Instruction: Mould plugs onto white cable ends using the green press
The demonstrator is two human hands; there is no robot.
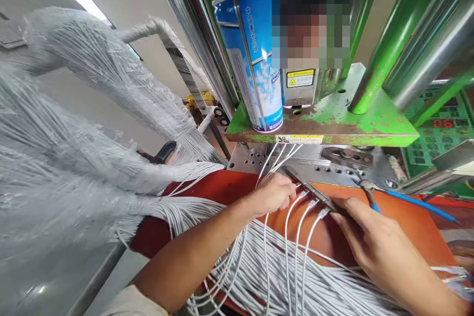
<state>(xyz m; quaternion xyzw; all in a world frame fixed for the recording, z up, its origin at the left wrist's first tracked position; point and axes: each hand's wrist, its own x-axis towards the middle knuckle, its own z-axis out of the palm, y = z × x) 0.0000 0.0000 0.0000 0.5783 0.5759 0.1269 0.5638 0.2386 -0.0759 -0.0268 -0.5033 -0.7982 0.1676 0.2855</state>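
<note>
My right hand (377, 232) grips the near end of a long metal bar (319, 196), thumb on one side and fingers on the other. Several white cables have their plug ends seated in a row along the bar's edge, among them a cable (305, 252) hanging from the nearest slot. My left hand (272, 193) is closed in a pinch at the bar's far end, on a white cable (266, 256); its tip is mostly hidden by my fingers. Below both hands a thick bundle of white cables (274, 242) lies across the orange-red work surface (396, 217).
Behind the bar stands a green press (385, 126) bearing a blue spray can (255, 59). Cables run out beneath its plate, over a metal bed (240, 155). Blue-handled pliers (370, 188) lie right. Plastic-wrapped cable bundles (85, 69) hang left. A lit control panel (440, 126) is at right.
</note>
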